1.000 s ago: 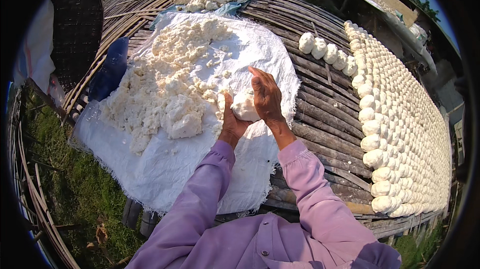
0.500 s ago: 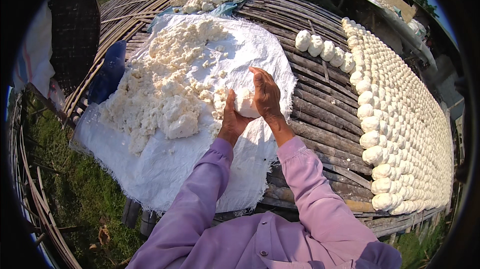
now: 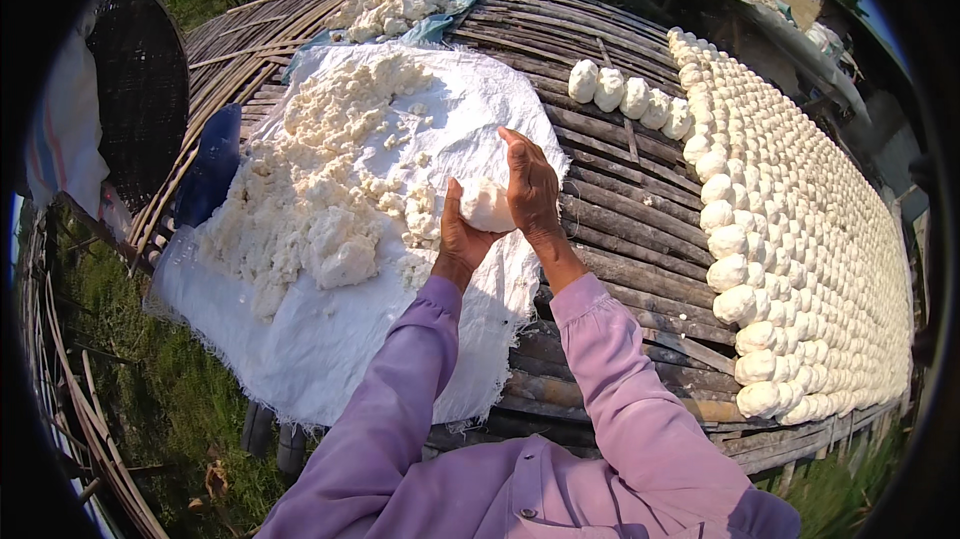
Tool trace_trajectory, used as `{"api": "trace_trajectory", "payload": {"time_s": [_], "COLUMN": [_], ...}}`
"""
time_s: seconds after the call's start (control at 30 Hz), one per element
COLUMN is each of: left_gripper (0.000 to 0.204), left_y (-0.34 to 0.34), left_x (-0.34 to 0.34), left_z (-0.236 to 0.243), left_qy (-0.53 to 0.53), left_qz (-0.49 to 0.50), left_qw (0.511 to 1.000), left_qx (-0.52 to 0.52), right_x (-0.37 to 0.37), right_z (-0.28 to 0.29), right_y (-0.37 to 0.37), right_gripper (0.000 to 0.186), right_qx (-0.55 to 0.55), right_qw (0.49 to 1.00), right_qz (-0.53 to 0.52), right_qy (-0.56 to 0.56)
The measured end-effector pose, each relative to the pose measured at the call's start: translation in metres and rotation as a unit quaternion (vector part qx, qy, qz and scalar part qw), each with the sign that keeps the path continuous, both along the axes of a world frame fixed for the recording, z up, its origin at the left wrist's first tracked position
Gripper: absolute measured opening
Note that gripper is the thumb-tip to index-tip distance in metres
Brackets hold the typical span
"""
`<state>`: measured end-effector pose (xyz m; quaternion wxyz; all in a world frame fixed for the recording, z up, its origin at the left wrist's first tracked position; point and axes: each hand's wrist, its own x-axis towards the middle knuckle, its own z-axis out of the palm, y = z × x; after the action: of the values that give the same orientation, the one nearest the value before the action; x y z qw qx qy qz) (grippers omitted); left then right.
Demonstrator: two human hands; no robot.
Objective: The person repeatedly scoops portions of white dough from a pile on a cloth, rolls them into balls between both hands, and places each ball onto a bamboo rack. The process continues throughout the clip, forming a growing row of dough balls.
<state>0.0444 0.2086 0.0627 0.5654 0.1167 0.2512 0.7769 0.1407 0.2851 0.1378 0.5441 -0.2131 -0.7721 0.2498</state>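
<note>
Head view from my end: left hand (image 3: 464, 239) cups white lump (image 3: 484, 209) from below-left, right hand (image 3: 535, 189) against its right side — so lump's clamped between palms, over white sheet (image 3: 380, 359). Crumbly mass (image 3: 325, 194) just left, rows of balls (image 3: 810, 229) on slats (image 3: 625, 214) off right. Reads to me as pressing step; next move calls for even squeeze — stuff looks fragile.

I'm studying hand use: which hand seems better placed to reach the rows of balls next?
Probably the right hand: it cups the white lump from the side nearer the rows of balls, while the left hand is nearer the crumbly heap.
</note>
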Motion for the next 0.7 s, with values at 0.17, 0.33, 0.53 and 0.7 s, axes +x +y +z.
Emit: {"api": "trace_trajectory", "payload": {"time_s": [0.17,0.33,0.53,0.7], "left_gripper": [0.112,0.116,0.118,0.124], "left_y": [0.016,0.032,0.068,0.092], "left_x": [0.015,0.024,0.03,0.032], "left_z": [0.013,0.019,0.027,0.018], "left_qy": [0.008,0.014,0.01,-0.027], "left_qz": [-0.053,0.026,0.006,-0.064], "left_qw": [0.997,1.0,1.0,0.998], "left_qx": [0.052,0.001,-0.028,0.012], "right_x": [0.013,0.032,0.032,0.039], "right_z": [-0.001,0.011,0.02,0.013], "right_y": [0.017,0.028,0.058,0.104], "right_gripper": [0.071,0.086,0.064,0.084], "right_qx": [-0.34,-0.211,0.001,-0.429], "right_qw": [0.929,0.963,0.993,0.902], "right_qz": [0.055,0.119,0.004,0.004], "right_qy": [-0.134,-0.119,-0.121,-0.045]}}
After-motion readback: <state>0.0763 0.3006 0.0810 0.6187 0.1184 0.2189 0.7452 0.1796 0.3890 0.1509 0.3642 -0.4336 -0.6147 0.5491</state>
